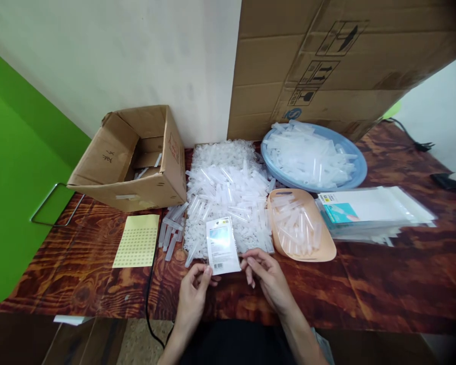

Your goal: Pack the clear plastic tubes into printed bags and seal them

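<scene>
A white printed packet with a pale blue panel and a barcode is tilted up over the near edge of the pile of tubes. My left hand pinches its lower left corner between thumb and fingers. Close to the packet's lower right edge is my right hand, its fingers loosely bent and apart; whether a fingertip touches the edge is unclear. Behind the packet lies a large heap of translucent plastic tubes. To the right, a peach-coloured tray holds more such tubes.
An open cardboard box stands at the left, with a yellow sticker sheet before it. A blue basin full of tubes and a stack of flat packets are at the right. A large carton rises behind. A black cable hangs over the front edge.
</scene>
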`<state>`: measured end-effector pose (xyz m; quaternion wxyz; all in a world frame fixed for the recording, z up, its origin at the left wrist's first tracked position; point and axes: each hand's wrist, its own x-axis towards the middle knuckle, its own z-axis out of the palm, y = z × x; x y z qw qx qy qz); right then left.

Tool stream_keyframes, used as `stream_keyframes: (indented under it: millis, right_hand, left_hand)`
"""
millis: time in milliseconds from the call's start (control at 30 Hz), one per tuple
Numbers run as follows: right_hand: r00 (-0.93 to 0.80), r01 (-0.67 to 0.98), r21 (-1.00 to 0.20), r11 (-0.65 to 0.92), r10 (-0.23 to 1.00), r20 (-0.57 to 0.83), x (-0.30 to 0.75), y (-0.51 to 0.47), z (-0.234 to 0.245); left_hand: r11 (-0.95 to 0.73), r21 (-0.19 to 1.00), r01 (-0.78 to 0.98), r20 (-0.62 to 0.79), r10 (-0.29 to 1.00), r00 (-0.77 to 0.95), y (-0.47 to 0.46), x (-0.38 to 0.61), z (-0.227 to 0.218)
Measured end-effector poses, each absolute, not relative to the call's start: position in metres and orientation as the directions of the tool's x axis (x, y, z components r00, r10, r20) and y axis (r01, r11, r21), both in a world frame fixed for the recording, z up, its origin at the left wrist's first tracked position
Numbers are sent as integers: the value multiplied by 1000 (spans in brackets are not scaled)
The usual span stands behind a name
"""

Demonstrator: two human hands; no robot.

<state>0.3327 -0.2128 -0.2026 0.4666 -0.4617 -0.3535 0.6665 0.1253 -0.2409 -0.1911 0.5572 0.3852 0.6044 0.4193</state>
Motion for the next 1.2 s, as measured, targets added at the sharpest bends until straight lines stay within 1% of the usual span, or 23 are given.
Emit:
stream_keyframes:
  millis: [67,133,233,400,533,767,900,1067,1200]
  right_hand:
    - [-141,-298,-907,-297,954,-266,341,-218,-201]
    - [-181,-275,-915,-294,951,-252,343,-223,-199]
    - [-232,-235,-918,-320,935,-267,333,-227,-199]
    - [-106,-212,-915,-343,939,-328,305,-223,-205]
    - [-26,-212,-910,-356,933,-359,297,-221,-207]
    - [12,-238,-896,-375,921,-389,295,-226,-209]
    - [24,-231,-887,-399,910,-415,293,-227,-211]
    - [77,-145,-902,-408,904,-421,291,-229,-210]
    - [148,-13,-903,-429,892,-426,286,-234,-213]
  left_hand:
    - [359,933,11,-356,928,-106,-240,123,-192]
    - [368,929,27,-363,925,-112,-238,120,-193]
    - [366,929,49,-360,928,-102,-236,117,-195]
    - [338,938,76,-329,937,-117,-238,120,-195]
    - [353,935,35,-345,928,-142,-243,122,-196]
    - [381,924,-24,-378,905,-195,-249,128,-201]
    - [382,924,-9,-375,901,-218,-250,129,-202]
    - [402,915,41,-383,894,-233,-252,131,-204]
    - [439,895,80,-399,869,-293,-250,133,-208]
